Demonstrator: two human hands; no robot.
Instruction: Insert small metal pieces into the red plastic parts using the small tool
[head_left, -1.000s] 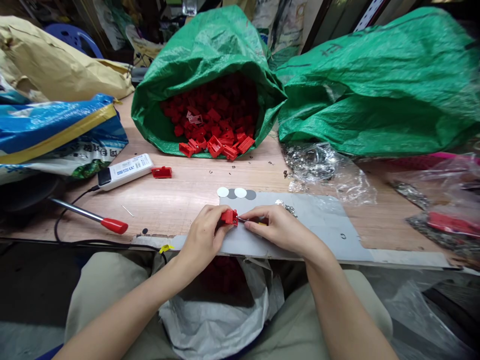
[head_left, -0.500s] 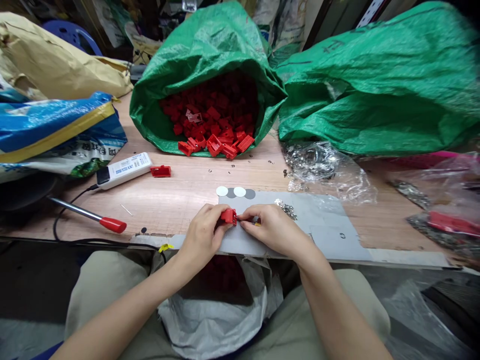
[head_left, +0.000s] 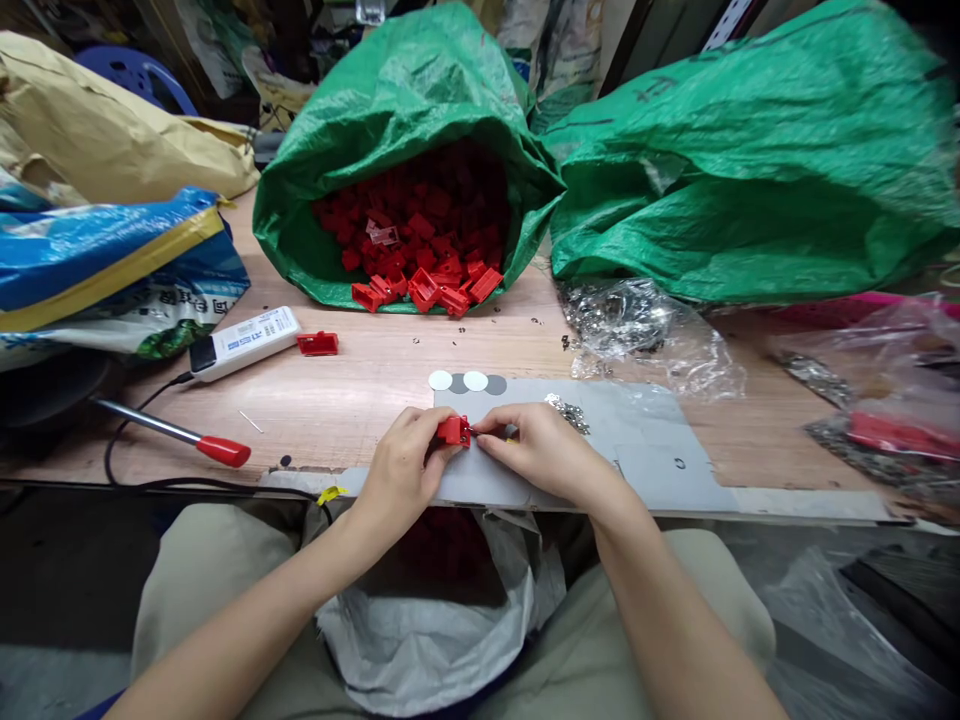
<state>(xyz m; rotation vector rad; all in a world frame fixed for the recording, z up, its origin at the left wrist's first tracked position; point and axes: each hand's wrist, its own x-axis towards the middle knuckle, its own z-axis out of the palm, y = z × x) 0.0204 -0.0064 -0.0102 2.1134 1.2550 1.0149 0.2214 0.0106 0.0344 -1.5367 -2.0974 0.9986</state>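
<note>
Between the thumb and fingers of my left hand [head_left: 405,458] is a small red plastic housing [head_left: 454,431], held above the grey mat [head_left: 645,450]. My right hand [head_left: 536,445] pinches at the housing's right end; a small dark tip shows at its fingertips, too small to name. A bit of yellow shows beneath my right fingers. Just beyond that hand lies a little heap of small metal parts [head_left: 568,413]. Another red housing [head_left: 318,344] rests on the wooden table to the left.
A green sack [head_left: 405,110] full of red housings opens toward me. To its right lie a second green sack [head_left: 750,180] and a clear bag of metal parts [head_left: 637,325]. A white device [head_left: 244,343], a red-handled lever [head_left: 223,451] and a pale lap sack [head_left: 427,650] are nearby.
The view has shifted slightly. Both hands stay together at the red housing, with my right fingertips still at its right end.
</note>
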